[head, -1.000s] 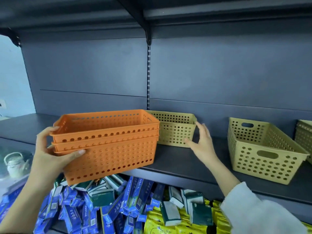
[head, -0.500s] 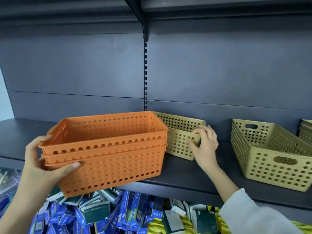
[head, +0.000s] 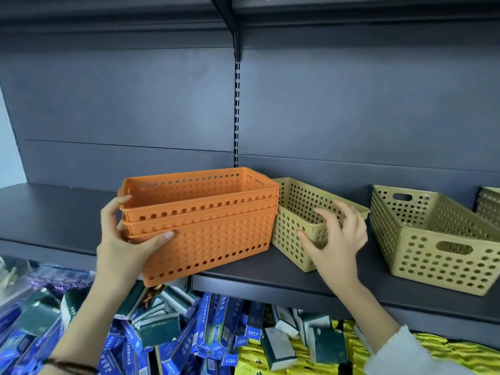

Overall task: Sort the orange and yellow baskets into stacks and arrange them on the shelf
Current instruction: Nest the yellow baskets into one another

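Observation:
A stack of three nested orange baskets hangs tilted over the front edge of the dark shelf, its right end over the shelf. My left hand grips its left end, thumb across the front. A small yellow basket stands on the shelf right behind the stack. My right hand clasps that basket's near right corner, fingers over the rim. A larger yellow basket sits further right, and another yellow one shows at the right edge.
The shelf's left part is bare dark board. Below the shelf lie piles of blue and dark green boxes and yellow packets. A slotted upright runs up the back panel, with another shelf overhead.
My left hand has brought the orange stack rightward and closer to the shelf. My right hand slid from the small yellow basket's rim to its near corner, and the basket turned slightly.

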The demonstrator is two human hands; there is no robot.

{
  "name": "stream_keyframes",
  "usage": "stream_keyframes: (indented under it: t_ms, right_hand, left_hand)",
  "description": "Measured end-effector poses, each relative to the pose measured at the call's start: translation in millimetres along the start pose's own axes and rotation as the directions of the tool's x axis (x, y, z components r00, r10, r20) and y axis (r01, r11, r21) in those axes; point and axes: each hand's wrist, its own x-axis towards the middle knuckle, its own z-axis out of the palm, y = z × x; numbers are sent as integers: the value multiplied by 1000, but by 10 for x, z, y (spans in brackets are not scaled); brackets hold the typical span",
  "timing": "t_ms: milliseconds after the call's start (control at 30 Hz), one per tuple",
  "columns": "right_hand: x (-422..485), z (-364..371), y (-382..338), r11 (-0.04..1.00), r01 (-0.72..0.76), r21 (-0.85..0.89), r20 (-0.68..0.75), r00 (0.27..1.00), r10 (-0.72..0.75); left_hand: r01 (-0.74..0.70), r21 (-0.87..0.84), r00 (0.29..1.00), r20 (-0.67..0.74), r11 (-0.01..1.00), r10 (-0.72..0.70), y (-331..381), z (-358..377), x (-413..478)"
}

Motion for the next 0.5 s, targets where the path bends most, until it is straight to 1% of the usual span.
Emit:
stream_keyframes:
  t_ms: [100, 167, 267, 433, 500]
  right_hand:
    - [25, -14, 54, 994, -109, 3, 41, 993, 108]
    - [34, -20, 79, 990, -125, 63, 58, 991, 122]
    - [27, -29, 101, 991, -79, 110, 9, 997, 78]
    - [29, -75, 98, 996, -25, 86, -47, 998, 30]
    - [48, -117, 104, 997, -6, 81, -61, 998, 11]
  left_hand:
    - [-5, 37, 1000, -24, 999, 6, -42, 64, 27]
    - [-7, 40, 999, -45, 999, 9, -80, 82, 47]
    - [-24, 72, 996, -82, 997, 30, -111, 136, 82]
    - [-12, 141, 988, -153, 990, 34, -209, 358, 297]
    - [-58, 166, 989, -123, 984, 79, -297, 448, 435]
